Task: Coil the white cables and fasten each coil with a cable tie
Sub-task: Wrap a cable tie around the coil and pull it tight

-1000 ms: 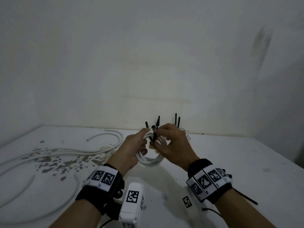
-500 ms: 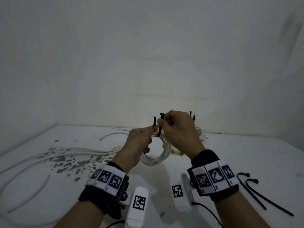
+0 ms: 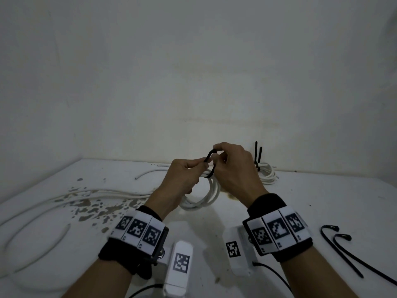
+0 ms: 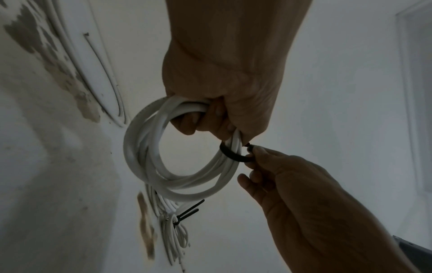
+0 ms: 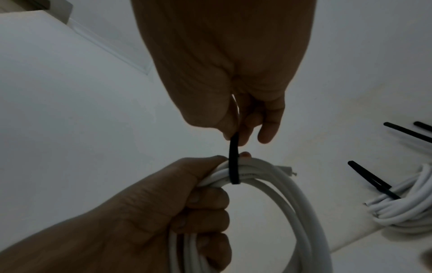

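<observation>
My left hand grips a coil of white cable held above the table; in the left wrist view the coil hangs from its curled fingers. A black cable tie loops around the coil's top strands. My right hand pinches the tie's upper end; the tie runs from those fingers down around the cable. The left thumb and forefinger touch the tie's other end. The tie's loop stands loose around the strands.
A coil fastened with black ties lies at the back right by the wall. Loose white cables run across the stained left side of the table. Two spare black ties lie at the right.
Both hands have lifted the coil slightly, and the tie is bent into a loop over the strands. The view shifted left, revealing the spare ties at the right.
</observation>
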Demonstrator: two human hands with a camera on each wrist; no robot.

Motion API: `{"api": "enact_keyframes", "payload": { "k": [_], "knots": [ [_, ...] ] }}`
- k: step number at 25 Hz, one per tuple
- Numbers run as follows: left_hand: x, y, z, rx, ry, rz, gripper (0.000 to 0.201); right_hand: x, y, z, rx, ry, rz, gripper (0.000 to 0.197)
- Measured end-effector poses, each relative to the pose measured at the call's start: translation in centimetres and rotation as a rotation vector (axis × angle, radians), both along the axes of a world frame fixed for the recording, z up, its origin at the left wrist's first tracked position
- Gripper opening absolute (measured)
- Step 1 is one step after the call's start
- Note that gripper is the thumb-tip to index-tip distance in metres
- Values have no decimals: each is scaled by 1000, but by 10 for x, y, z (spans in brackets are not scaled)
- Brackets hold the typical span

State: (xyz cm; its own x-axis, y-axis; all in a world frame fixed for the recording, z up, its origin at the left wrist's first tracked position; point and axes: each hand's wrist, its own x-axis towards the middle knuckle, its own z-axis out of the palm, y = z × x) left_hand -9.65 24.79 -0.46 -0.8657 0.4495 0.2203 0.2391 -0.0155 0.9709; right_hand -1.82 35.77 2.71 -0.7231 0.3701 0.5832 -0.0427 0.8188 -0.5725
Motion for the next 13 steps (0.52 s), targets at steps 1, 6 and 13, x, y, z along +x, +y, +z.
{"api": "enact_keyframes", "payload": {
  "k": [1, 6, 13],
  "knots": [
    [0, -1, 1, -4, 5, 0, 19, 1, -1, 0, 6, -1, 0, 26],
    [-1, -6, 3, -45, 58, -8, 22, 1, -6, -1, 15, 1, 11, 27],
    [-5, -17, 9, -247, 294, -11, 18, 7, 6, 2, -69, -141, 127, 14]
  ]
}}
